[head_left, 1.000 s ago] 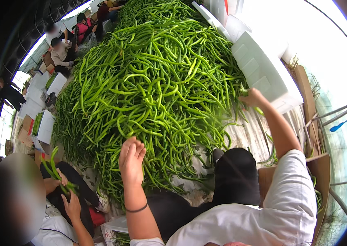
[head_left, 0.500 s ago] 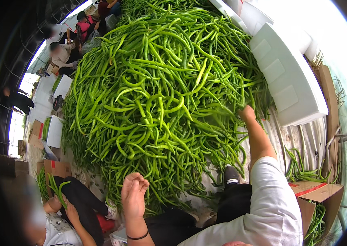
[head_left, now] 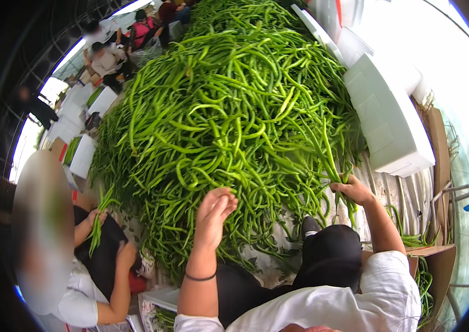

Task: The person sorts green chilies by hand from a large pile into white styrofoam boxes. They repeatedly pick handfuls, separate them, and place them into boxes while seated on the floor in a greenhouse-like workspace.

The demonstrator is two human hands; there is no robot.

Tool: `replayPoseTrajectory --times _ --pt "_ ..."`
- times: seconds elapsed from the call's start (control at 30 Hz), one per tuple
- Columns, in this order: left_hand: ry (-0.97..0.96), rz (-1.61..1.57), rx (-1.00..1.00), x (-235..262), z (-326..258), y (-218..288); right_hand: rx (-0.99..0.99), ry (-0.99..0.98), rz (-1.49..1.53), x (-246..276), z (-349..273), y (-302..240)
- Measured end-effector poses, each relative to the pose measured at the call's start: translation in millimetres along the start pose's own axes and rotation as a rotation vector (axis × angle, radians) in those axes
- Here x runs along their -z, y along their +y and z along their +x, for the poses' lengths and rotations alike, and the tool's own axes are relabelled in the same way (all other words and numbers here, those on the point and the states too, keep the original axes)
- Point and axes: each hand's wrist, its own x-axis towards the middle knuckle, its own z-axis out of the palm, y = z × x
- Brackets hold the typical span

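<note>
Your right hand (head_left: pixel 354 191): it was clamped around a small bunch of peppers (head_left: pixel 331 160), long thin glossy green pods that fanned up out of your fist at the right foot of the heap.
Your left hand (head_left: pixel 215 216): it was raised, fingers together and slightly curled, gripping nothing, held just over the near slope of the heap; a thin dark band circled your wrist.
Pepper heap (head_left: pixel 229 110): a great mound of slender green chilli peppers, smooth-skinned, curved and twisted, tangled over one another and filling the middle of the view.
Ground sheet (head_left: pixel 395 188): pale, ribbed or wrinkled material lay under the heap's right edge, with loose pods scattered on it.
Foam boxes (head_left: pixel 389 122): white, blocky, matt containers stood stacked just to the right of the heap.
Cardboard box (head_left: pixel 439 265): brown, open, at your right side, with green pods showing inside.
Your clothing: white short sleeves and dark trousers (head_left: pixel 328 254).
Neighbour at your left: a person in a white top held a few green pods (head_left: pixel 99 218) upright in one hand.
Far end: several people sat near more white boxes (head_left: pixel 85 155).
</note>
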Motion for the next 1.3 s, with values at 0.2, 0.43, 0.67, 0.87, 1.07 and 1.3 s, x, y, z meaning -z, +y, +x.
replayPoseTrajectory --times 0.2,0.43,0.67,0.87,1.07,1.3 --pt "-0.011 0.076 -0.183 2.8 -0.9 -17.5 0.583 -0.21 -0.305 -52.6 -31.4 -100.1" --pt "0.09 -0.323 -0.386 14.7 -22.2 20.2 0.499 -0.525 -0.532 -132.0 -54.6 -158.2" --pt "0.092 -0.751 -0.263 52.9 -29.6 20.9 0.466 -0.454 -0.247 -172.6 -42.8 -151.6" --pt "-0.084 -0.636 0.186 35.2 -27.5 -5.6 1.427 -0.016 -0.651 -187.4 -43.9 -169.8" --pt "-0.106 -0.441 0.217 20.8 -29.6 -0.4 1.596 -0.06 -0.847 -203.0 -43.6 -172.4" --pt "-0.106 -0.375 0.188 22.5 -28.4 1.7 1.483 -0.216 -0.885 -197.6 -49.3 -169.0"
